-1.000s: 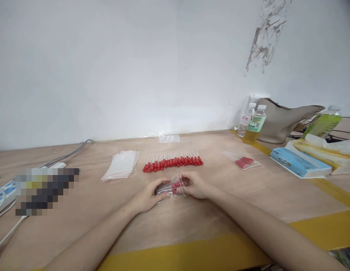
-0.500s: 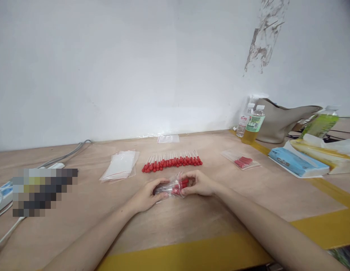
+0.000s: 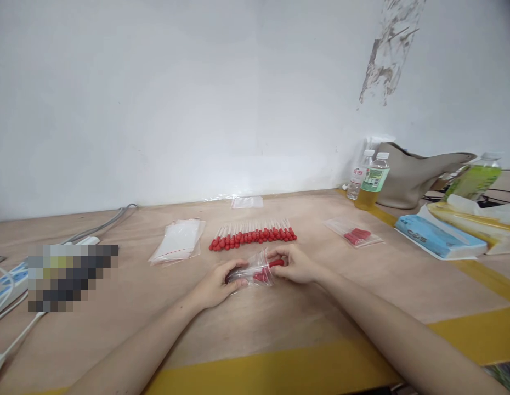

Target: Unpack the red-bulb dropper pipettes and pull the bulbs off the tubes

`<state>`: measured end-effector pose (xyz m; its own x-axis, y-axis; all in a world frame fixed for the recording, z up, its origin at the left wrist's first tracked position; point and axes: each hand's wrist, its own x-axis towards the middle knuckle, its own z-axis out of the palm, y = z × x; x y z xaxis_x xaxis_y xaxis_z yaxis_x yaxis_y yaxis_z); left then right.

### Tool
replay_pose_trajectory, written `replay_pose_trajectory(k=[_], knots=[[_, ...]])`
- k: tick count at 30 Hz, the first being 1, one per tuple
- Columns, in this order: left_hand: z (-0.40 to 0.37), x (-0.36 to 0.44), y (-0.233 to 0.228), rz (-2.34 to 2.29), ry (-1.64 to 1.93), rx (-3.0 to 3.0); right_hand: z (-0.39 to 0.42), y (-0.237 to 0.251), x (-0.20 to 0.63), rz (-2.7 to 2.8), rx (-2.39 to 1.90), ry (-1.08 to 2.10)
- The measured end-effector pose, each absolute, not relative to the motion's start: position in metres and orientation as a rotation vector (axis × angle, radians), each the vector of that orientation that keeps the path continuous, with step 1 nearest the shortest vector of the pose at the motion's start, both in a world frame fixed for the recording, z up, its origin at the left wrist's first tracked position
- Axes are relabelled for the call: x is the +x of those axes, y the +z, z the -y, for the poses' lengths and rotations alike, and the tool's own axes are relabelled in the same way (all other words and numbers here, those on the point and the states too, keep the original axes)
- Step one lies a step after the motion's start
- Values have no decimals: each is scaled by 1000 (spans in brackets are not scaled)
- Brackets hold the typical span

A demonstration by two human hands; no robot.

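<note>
Small clear plastic zip bag [image 3: 251,272] of red-capped droppers sits in the left hand [image 3: 219,284] grip; right hand [image 3: 295,264] pinches 1 red-capped dropper [image 3: 275,263] at its mouth, above the wooden tabletop [image 3: 279,323]

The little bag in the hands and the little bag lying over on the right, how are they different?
The bag in the hands is gripped by the left hand and right hand, crumpled and open-mouthed; the bag on the right lies flat and untouched on the table. The held one sits near the person; the other lies farther off. Both are clear plastic with red-tipped pieces inside.
</note>
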<state>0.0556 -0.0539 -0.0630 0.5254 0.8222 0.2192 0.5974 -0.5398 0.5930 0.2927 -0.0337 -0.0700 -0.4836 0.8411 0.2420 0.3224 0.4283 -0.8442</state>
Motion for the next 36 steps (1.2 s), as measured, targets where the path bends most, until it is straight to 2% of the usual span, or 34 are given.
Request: replay_pose_trajectory(k=[7,11,17,21,27,36], knots=[[53,55,-64,-1185,672,2355,30,-70,302,1879,-1007,1277],[53,54,-65,-1185,678,2351,32,-73,297,1857,-911,1283],[52,49,-67,-1187,665,2341,26,-54,317,1636,-1044,1302],[52,44,-67,-1204,645,2343,10,-38,364,1385,-1127,1139],[51,43,-67,-1215,626,2356,-21,-63,389,1108,-1291,528],[55,44,-63,-1213,622,2382,-27,-86,360,1501,-1412,220]])
